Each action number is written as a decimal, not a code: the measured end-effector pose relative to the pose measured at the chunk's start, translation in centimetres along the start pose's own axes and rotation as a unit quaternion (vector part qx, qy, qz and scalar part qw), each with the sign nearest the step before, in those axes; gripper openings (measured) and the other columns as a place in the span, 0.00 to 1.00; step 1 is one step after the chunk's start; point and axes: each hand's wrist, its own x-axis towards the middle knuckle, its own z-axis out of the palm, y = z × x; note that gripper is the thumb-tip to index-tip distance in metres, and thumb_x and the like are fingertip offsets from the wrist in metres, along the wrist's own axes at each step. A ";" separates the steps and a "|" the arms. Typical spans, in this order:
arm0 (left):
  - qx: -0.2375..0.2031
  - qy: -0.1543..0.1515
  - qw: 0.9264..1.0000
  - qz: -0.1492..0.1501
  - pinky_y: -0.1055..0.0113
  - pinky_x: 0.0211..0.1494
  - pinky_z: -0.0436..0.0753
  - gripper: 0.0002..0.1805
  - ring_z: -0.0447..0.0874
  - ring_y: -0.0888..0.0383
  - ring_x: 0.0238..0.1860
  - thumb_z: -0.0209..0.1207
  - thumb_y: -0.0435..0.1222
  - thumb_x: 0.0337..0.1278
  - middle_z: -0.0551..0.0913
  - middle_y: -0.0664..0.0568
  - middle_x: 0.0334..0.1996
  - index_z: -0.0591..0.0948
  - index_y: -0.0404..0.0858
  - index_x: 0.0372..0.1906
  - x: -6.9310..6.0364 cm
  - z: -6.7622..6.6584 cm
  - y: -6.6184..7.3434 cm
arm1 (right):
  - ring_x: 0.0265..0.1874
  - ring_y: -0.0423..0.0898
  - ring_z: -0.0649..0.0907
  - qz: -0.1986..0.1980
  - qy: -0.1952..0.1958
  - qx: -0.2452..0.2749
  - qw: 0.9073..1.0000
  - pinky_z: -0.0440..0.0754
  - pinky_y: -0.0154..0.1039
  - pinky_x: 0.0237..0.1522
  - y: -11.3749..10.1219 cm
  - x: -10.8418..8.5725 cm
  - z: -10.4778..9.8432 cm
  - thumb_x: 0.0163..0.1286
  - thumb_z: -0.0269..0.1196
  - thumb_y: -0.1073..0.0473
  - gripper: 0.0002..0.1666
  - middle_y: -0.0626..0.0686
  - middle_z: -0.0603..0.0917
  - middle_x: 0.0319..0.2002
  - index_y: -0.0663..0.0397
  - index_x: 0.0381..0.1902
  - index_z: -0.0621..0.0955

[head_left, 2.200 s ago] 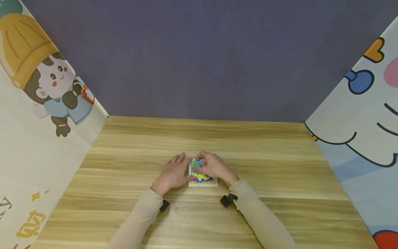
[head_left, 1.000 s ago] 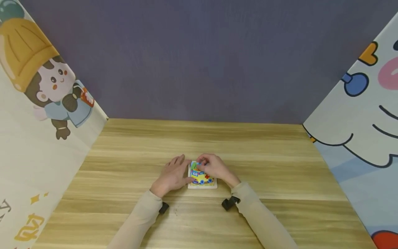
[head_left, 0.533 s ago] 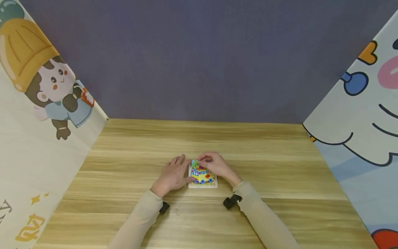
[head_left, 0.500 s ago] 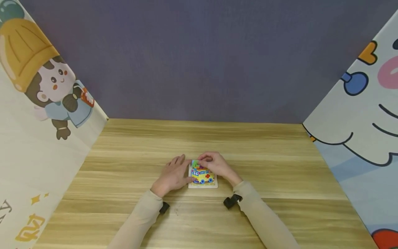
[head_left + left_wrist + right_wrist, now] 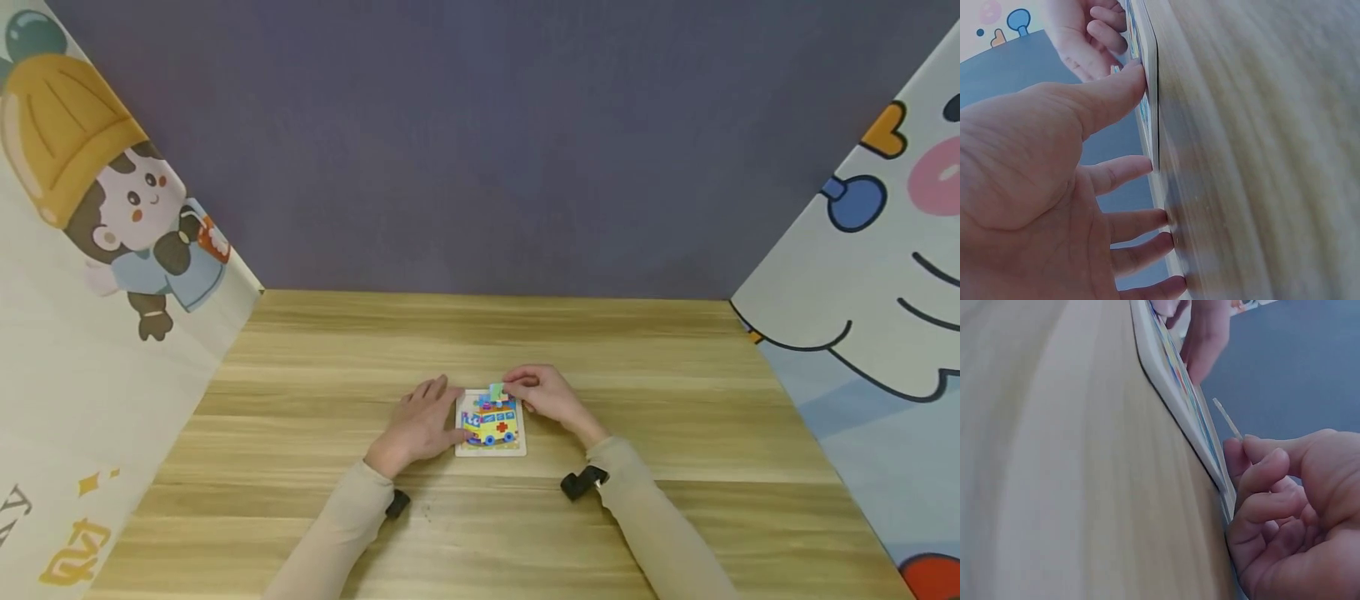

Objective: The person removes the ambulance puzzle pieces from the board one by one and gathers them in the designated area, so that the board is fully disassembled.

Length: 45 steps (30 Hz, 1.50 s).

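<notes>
A jigsaw puzzle (image 5: 502, 427) with a yellow ambulance picture lies in a pale square tray (image 5: 491, 452) at the middle of the table. My left hand (image 5: 420, 421) is at the tray's left side, fingers mostly straight. Its thumb rests on the puzzle's edge, and the left wrist view shows the other fingertips by the tray and table. Between thumb and index finger, my right hand (image 5: 551, 395) pinches a thin green puzzle piece (image 5: 497, 392), raised above the tray's far side. Bare tray floor shows at the far left corner. In the right wrist view the piece (image 5: 1227, 417) appears edge-on, tilted.
The wood-grain table (image 5: 480, 525) extends all around the tray. A dark grey-blue panel (image 5: 480, 150) rises at its back edge. White walls with cartoon prints stand left (image 5: 67, 375) and right (image 5: 862, 283).
The right hand has lifted the green piece out of the tray's far left corner and moved right with it. The left hand has stayed almost in place.
</notes>
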 end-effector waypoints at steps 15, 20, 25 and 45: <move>-0.002 0.002 1.000 0.002 0.32 0.83 0.59 0.42 0.55 0.34 0.84 0.67 0.56 0.69 0.58 0.34 0.84 0.70 0.41 0.80 -0.1 0.0 -0.3 | 0.18 0.37 0.73 0.018 0.029 0.015 0.999 0.69 0.29 0.19 2.0 -1.0 -5.0 0.78 0.66 0.57 0.21 0.46 0.85 0.29 0.66 0.61 0.83; -0.001 0.002 1.000 0.003 0.32 0.83 0.60 0.42 0.56 0.33 0.84 0.67 0.56 0.69 0.58 0.34 0.84 0.70 0.42 0.80 -0.1 0.1 -0.3 | 0.18 0.36 0.72 0.031 0.038 0.018 0.999 0.66 0.28 0.17 2.6 -1.3 -7.1 0.79 0.66 0.55 0.24 0.46 0.82 0.25 0.66 0.64 0.82; 0.000 0.006 1.000 0.005 0.32 0.83 0.61 0.41 0.56 0.33 0.84 0.67 0.55 0.69 0.58 0.34 0.84 0.70 0.41 0.79 -0.1 0.1 -0.3 | 0.18 0.36 0.72 0.036 0.045 0.026 0.998 0.65 0.28 0.17 3.2 -1.4 -8.8 0.79 0.65 0.56 0.26 0.45 0.81 0.26 0.68 0.66 0.80; -0.009 0.013 1.000 0.008 0.31 0.83 0.61 0.41 0.57 0.33 0.83 0.68 0.55 0.68 0.59 0.33 0.83 0.71 0.41 0.78 -0.1 0.1 -0.5 | 0.19 0.37 0.75 0.030 0.104 -0.067 0.992 0.72 0.30 0.19 4.5 -0.4 -12.4 0.80 0.63 0.59 0.21 0.47 0.85 0.30 0.68 0.63 0.82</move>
